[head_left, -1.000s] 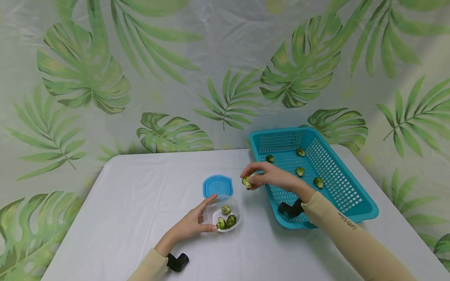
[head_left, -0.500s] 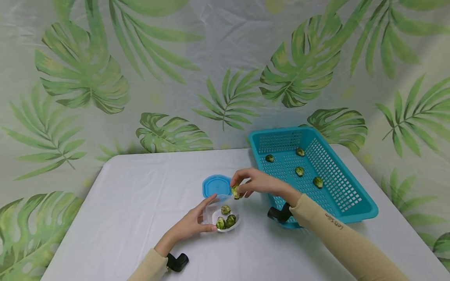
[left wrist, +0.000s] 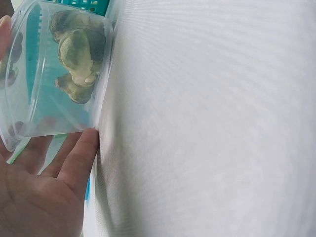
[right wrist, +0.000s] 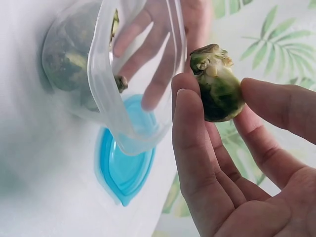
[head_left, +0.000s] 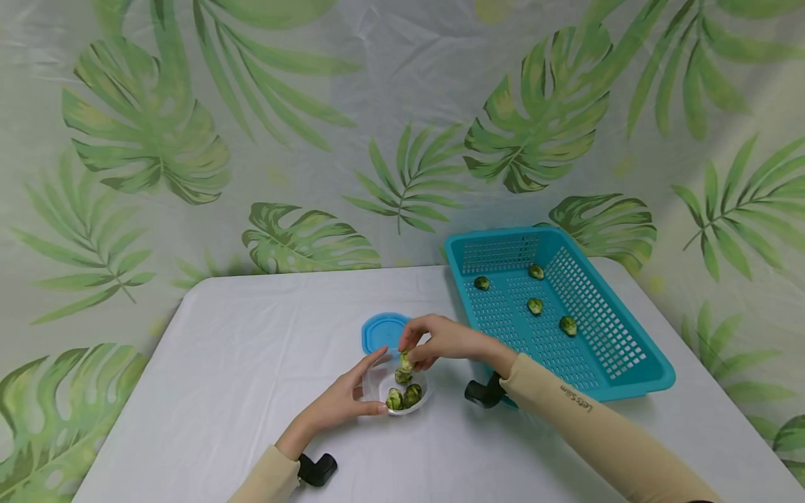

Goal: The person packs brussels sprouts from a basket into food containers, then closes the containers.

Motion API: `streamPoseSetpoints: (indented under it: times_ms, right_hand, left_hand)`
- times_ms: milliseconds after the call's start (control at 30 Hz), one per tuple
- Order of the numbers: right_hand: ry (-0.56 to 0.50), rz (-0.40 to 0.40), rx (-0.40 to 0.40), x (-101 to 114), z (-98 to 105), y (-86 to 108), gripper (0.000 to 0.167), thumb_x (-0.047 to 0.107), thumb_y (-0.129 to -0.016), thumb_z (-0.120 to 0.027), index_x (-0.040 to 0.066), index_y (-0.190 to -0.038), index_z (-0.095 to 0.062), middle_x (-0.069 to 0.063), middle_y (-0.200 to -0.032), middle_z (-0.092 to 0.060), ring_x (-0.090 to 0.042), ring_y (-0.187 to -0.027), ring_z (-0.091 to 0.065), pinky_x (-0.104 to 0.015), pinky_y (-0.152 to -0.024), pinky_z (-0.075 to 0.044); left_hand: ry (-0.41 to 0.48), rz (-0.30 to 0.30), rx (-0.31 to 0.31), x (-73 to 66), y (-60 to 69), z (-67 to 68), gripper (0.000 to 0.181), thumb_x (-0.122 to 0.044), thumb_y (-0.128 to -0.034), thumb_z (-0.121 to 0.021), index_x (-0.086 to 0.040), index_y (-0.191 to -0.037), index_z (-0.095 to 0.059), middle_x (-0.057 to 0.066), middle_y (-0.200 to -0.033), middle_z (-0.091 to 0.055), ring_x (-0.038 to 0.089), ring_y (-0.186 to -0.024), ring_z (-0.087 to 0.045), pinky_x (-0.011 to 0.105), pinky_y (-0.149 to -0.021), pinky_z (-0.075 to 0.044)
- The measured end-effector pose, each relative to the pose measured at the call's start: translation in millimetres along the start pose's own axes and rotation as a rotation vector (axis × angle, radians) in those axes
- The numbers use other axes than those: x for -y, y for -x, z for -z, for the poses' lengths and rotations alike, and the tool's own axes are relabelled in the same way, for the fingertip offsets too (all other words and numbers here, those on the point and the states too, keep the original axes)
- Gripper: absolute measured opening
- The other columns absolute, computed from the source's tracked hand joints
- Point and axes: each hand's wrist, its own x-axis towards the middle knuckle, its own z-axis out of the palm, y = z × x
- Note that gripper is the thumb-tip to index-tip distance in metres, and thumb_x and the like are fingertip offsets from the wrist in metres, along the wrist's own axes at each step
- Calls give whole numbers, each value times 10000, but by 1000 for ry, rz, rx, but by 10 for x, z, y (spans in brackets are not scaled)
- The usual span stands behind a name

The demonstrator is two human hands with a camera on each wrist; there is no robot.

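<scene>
- The left hand (head_left: 342, 402) spans one side of a small, clear plastic container (head_left: 379, 384), thumb at the near rim and fingers along the far wall, holding it on the white cloth-covered table (head_left: 251, 363).
- The right hand (head_left: 443, 340) pinches a small, round, green Brussels sprout (right wrist: 217, 86) between thumb and fingertips, its pale cut end showing in the right wrist view.
- That sprout is just above the container's open top, toward the far side.
- Inside the container sit three more green sprouts (head_left: 394, 399), two side by side near the front and one behind them.
- A flat, bright-blue plastic lid with rounded corners (head_left: 379, 332) lies on the cloth just beyond the container, partly hidden by the right hand.
- To the right stands a large, rectangular, teal plastic basket with perforated walls (head_left: 635, 388); four loose sprouts (head_left: 534, 306) lie apart from one another on its floor.
- Both arms wear beige sleeves (head_left: 604, 423), the right one printed with dark lettering, and each wrist carries a black device (head_left: 318, 470).
- Behind the table hangs a pale backdrop printed with green leaves (head_left: 531, 119).
</scene>
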Motion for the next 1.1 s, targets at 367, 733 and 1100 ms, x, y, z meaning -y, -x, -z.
streamPoseSetpoints:
  times_ms: [367,733,1100]
  right_hand:
    - [17,-50,-18,-37,-163,-106,102,-24,-865,-607,-4,-962,-633,-108,-866,-587,-268,-704,-677,-460,-681,-561]
    - [27,-75,-16,-60,-200,-132,120,-48,-885,-569,-84,-993,-609,-118,-843,-587,-278,-700,-673,-447,-675,-564]
    - [25,-40,-31,-19,-9,-7,105,4,-918,-570,-57,-993,-612,-147,-895,-614,-336,-814,-673,-387,-694,-566]
  left_hand:
    - [-19,-4,-7,-14,14,10,890,-130,-865,-726,-137,-1547,-155,93,-1565,-199,326,-1408,-176,523,-1016,-365]
    - [-18,2,-1,-3,9,14,879,-145,-877,-713,-144,-1549,-145,98,-1569,-181,337,-1396,-211,529,-1015,-364]
    - [-4,-5,6,-4,-3,7,889,-130,-877,-710,-166,-1552,-134,45,-1549,-256,287,-1396,-241,543,-1027,-341]
